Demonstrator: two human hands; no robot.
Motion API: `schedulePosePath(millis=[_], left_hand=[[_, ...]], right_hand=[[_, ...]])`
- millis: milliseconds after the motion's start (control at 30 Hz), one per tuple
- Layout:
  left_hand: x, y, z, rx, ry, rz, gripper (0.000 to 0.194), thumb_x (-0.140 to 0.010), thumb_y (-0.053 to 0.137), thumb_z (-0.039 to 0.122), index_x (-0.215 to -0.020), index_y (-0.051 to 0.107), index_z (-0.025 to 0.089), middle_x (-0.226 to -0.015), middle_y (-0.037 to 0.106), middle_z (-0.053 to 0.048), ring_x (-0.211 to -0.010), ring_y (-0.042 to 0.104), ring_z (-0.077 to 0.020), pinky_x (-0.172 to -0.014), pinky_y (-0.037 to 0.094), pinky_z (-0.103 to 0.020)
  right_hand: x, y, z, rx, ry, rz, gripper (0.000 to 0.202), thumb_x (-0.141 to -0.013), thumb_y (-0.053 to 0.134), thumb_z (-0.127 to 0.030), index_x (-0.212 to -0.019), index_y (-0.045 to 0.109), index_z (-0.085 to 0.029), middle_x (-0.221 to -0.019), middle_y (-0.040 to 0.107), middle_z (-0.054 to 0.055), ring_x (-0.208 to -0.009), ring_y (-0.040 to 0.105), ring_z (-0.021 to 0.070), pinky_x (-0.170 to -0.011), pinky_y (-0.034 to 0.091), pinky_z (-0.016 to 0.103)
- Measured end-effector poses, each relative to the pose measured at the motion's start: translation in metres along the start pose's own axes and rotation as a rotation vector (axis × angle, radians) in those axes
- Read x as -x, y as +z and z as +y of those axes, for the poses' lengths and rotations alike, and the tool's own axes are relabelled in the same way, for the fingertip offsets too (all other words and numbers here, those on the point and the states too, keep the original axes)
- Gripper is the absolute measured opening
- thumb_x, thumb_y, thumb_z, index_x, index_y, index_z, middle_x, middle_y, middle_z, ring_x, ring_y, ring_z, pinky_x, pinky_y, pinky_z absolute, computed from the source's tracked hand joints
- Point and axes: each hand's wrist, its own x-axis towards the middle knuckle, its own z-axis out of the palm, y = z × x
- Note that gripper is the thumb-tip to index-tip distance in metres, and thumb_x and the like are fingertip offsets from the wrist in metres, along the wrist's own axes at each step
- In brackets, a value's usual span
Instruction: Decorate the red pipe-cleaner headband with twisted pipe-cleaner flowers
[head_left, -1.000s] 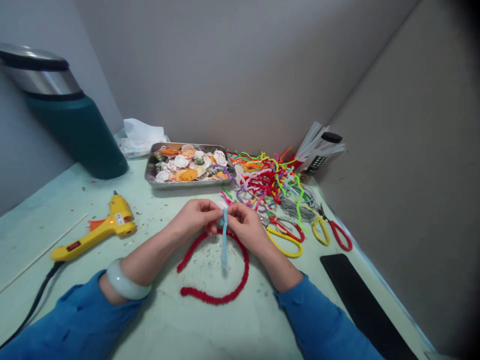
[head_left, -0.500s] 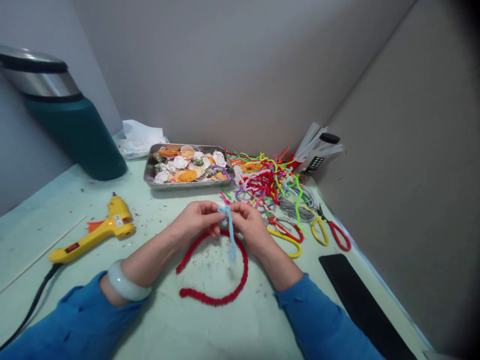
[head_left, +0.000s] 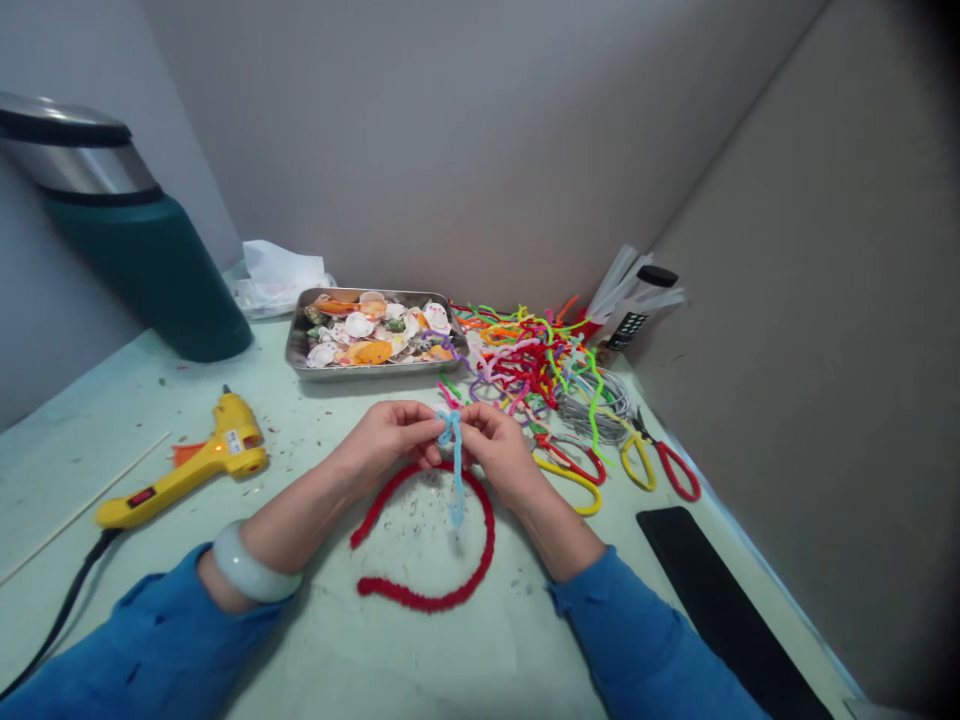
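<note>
A light blue fuzzy stem [head_left: 457, 480] is pinched between my two hands, looped at the top with one end hanging down. My left hand [head_left: 401, 438] has its fingers closed on the loop from the left. From the right, my right hand [head_left: 491, 445] grips the same stem with thumb and fingers. Beneath them a thick dark red fuzzy stem [head_left: 487, 540] lies on the table in an open curve, its top partly behind the hands.
Behind the hands stands a metal tray [head_left: 367, 373] of shells, with a heap of coloured fuzzy stems [head_left: 529, 365] beside it. Scissors [head_left: 679, 472] lie to the right, near a black strip [head_left: 720, 600]. A yellow glue gun [head_left: 187, 475] and a teal bottle [head_left: 165, 270] are left.
The hanging end of the light blue stem has swung slightly left and hangs straighter. Both hands stay in nearly the same place, still pinching it.
</note>
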Motion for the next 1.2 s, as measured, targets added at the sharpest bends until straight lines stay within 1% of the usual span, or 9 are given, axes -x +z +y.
schedulePosePath(millis=[233, 433, 533, 600, 700, 800, 867, 1033, 1200], left_hand=[[-0.001, 0.004, -0.001, 0.015, -0.020, 0.054, 0.021, -0.069, 0.071, 0.026, -0.081, 0.061, 0.011, -0.055, 0.063, -0.001, -0.048, 0.057, -0.0103, -0.049, 0.048, -0.021], [-0.001, 0.005, -0.002, -0.030, -0.020, 0.147, 0.022, -0.066, 0.074, 0.028, -0.073, 0.061, 0.011, -0.053, 0.062, -0.001, -0.048, 0.057, -0.0107, -0.049, 0.049, -0.022], [-0.002, 0.003, -0.003, 0.004, -0.019, 0.149, 0.023, -0.066, 0.074, 0.028, -0.074, 0.062, 0.011, -0.056, 0.062, -0.001, -0.049, 0.057, -0.0103, -0.049, 0.049, -0.021], [-0.002, 0.002, -0.003, 0.055, -0.024, 0.131, 0.022, -0.067, 0.074, 0.027, -0.076, 0.062, 0.011, -0.058, 0.062, -0.002, -0.049, 0.057, -0.0098, -0.049, 0.049, -0.021], [-0.002, -0.001, -0.002, 0.103, -0.049, 0.119, 0.020, -0.068, 0.072, 0.024, -0.076, 0.062, 0.010, -0.058, 0.062, -0.002, -0.048, 0.055, -0.0093, -0.048, 0.048, -0.021], [-0.003, -0.002, -0.002, 0.095, -0.054, 0.135, 0.019, -0.068, 0.072, 0.024, -0.075, 0.059, 0.011, -0.056, 0.061, -0.002, -0.046, 0.055, -0.0094, -0.047, 0.048, -0.021], [-0.004, -0.003, -0.003, 0.070, -0.042, 0.155, 0.020, -0.069, 0.072, 0.025, -0.074, 0.058, 0.012, -0.055, 0.061, -0.001, -0.046, 0.055, -0.0096, -0.046, 0.047, -0.021], [-0.004, -0.003, -0.004, 0.036, -0.024, 0.188, 0.022, -0.068, 0.072, 0.028, -0.072, 0.056, 0.013, -0.053, 0.060, 0.000, -0.046, 0.055, -0.0095, -0.046, 0.047, -0.020], [-0.002, -0.004, -0.001, 0.019, -0.017, 0.163, 0.021, -0.068, 0.072, 0.028, -0.071, 0.057, 0.013, -0.051, 0.057, 0.002, -0.043, 0.053, -0.0088, -0.043, 0.043, -0.019]], right_hand=[[0.000, 0.003, 0.001, -0.009, 0.000, 0.024, 0.023, -0.070, 0.067, -0.035, -0.071, 0.053, -0.017, -0.049, 0.051, -0.007, -0.041, 0.044, 0.0066, -0.040, 0.034, 0.018], [0.000, 0.003, 0.005, 0.034, -0.015, 0.066, 0.020, -0.071, 0.066, -0.033, -0.072, 0.054, -0.017, -0.050, 0.051, -0.007, -0.042, 0.044, 0.0066, -0.040, 0.034, 0.018], [-0.001, 0.002, 0.006, 0.049, -0.026, 0.075, 0.019, -0.072, 0.066, -0.033, -0.072, 0.056, -0.017, -0.052, 0.051, -0.006, -0.043, 0.044, 0.0067, -0.041, 0.035, 0.018], [-0.001, 0.001, 0.005, 0.043, -0.026, 0.038, 0.019, -0.074, 0.064, -0.034, -0.074, 0.057, -0.017, -0.052, 0.051, -0.006, -0.044, 0.045, 0.0071, -0.042, 0.037, 0.018], [-0.001, -0.003, 0.003, 0.010, -0.020, 0.004, 0.021, -0.079, 0.059, -0.039, -0.081, 0.059, -0.018, -0.060, 0.055, -0.004, -0.045, 0.047, 0.0070, -0.043, 0.038, 0.019], [0.000, -0.005, -0.002, 0.022, -0.033, 0.031, 0.027, -0.082, 0.054, -0.045, -0.082, 0.060, -0.018, -0.073, 0.059, -0.001, -0.049, 0.049, 0.0069, -0.044, 0.038, 0.019], [0.003, -0.002, -0.006, 0.066, -0.056, 0.034, 0.028, -0.081, 0.055, -0.046, -0.080, 0.058, -0.018, -0.071, 0.058, -0.001, -0.049, 0.049, 0.0072, -0.045, 0.039, 0.020], [0.008, 0.008, -0.012, 0.212, -0.075, 0.014, 0.029, -0.070, 0.068, -0.030, -0.093, 0.054, -0.018, -0.069, 0.056, -0.004, -0.056, 0.050, 0.0089, -0.052, 0.040, 0.021], [0.004, 0.002, -0.005, 0.316, -0.080, 0.010, 0.015, -0.077, 0.057, -0.025, -0.089, 0.059, -0.017, -0.063, 0.054, -0.004, -0.052, 0.046, 0.0088, -0.050, 0.037, 0.021]])
